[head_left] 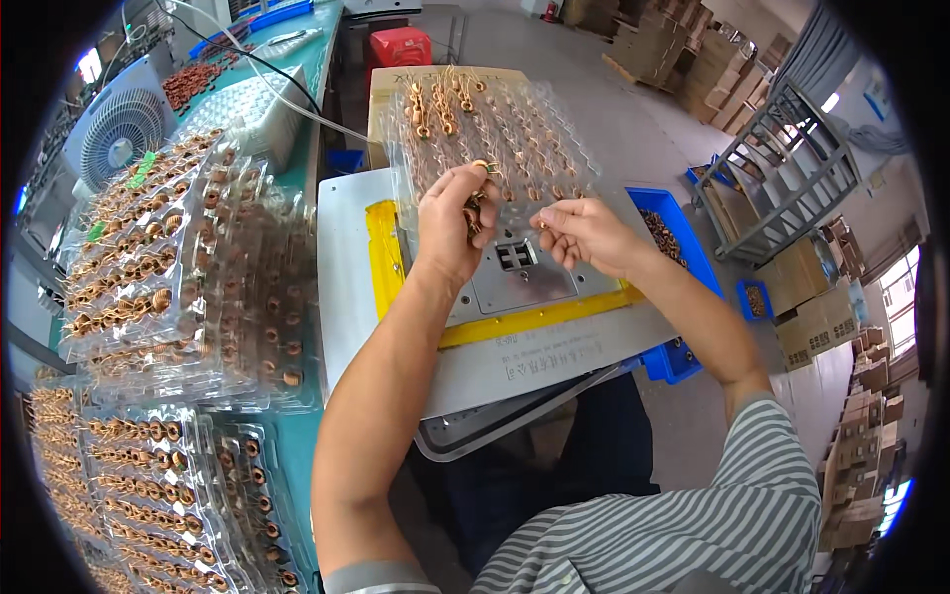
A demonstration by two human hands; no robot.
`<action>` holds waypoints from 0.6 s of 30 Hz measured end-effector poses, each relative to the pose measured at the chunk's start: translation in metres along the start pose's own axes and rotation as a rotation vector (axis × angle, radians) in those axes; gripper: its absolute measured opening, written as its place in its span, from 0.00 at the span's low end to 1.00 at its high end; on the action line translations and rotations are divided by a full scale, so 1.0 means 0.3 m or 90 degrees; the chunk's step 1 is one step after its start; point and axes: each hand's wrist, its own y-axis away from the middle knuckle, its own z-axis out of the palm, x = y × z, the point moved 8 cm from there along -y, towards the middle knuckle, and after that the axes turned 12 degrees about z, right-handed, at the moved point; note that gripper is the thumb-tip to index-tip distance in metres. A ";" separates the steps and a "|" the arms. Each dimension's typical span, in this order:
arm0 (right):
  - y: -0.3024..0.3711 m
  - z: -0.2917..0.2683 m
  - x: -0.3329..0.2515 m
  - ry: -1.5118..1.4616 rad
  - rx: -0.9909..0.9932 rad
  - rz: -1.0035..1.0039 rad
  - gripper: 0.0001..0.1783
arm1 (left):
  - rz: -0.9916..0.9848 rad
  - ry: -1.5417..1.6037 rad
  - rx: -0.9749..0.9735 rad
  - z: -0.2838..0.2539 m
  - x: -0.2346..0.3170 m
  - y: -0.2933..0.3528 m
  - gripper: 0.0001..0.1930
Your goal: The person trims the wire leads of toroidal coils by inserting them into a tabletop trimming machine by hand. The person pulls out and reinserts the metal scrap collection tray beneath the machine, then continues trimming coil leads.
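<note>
A small copper coil (482, 166) sits just above the frame's centre, pinched between the curled thumb and forefinger of the left hand (450, 230) over the near edge of a clear blister tray (554, 148) of coils. The right hand (586, 235), right of centre, has its fingertips drawn together; what they hold is too small to tell. Below both lies a grey metal plate (524, 282) edged with yellow tape. Stacked coil trays (168, 277) fill the left side.

One head-worn fisheye view looks steeply down, close over the grey work plate (515, 346) and forearms.
</note>
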 end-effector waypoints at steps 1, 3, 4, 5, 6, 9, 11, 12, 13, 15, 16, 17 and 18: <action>-0.004 0.003 0.015 -0.016 -0.002 0.002 0.15 | -0.001 0.000 0.002 0.002 -0.002 0.008 0.06; -0.024 0.018 0.032 -0.001 0.006 0.007 0.16 | -0.019 -0.014 0.006 0.001 -0.011 0.018 0.07; -0.031 0.025 0.040 0.014 0.016 0.010 0.16 | -0.019 -0.013 0.007 -0.002 -0.011 0.020 0.07; -0.037 0.033 0.048 0.015 0.016 0.011 0.16 | -0.017 -0.006 0.005 -0.002 -0.011 0.020 0.07; -0.044 0.036 0.056 0.027 0.025 0.012 0.16 | -0.016 0.002 0.004 -0.002 -0.011 0.020 0.07; -0.053 0.029 0.056 0.078 0.041 -0.004 0.16 | -0.019 0.003 -0.004 0.009 -0.011 0.021 0.07; -0.055 0.027 0.045 0.118 0.047 -0.021 0.17 | -0.019 0.005 -0.003 0.006 -0.011 0.020 0.07; -0.055 0.034 0.041 0.136 0.031 -0.029 0.16 | -0.020 0.006 -0.004 0.006 -0.011 0.021 0.07; -0.054 0.040 0.037 0.155 0.016 -0.038 0.16 | -0.020 0.008 -0.004 0.006 -0.011 0.020 0.07; -0.059 0.040 0.039 0.148 0.006 -0.036 0.17 | -0.026 -0.004 -0.003 0.004 -0.011 0.021 0.07; -0.062 0.042 0.041 0.139 -0.004 -0.035 0.18 | -0.025 -0.002 -0.003 0.005 -0.011 0.020 0.07; -0.064 0.039 0.041 0.141 -0.003 -0.035 0.18 | -0.026 -0.004 -0.004 0.005 -0.011 0.020 0.07; -0.066 0.038 0.044 0.142 -0.007 -0.029 0.19 | -0.027 -0.006 -0.004 0.005 -0.012 0.021 0.07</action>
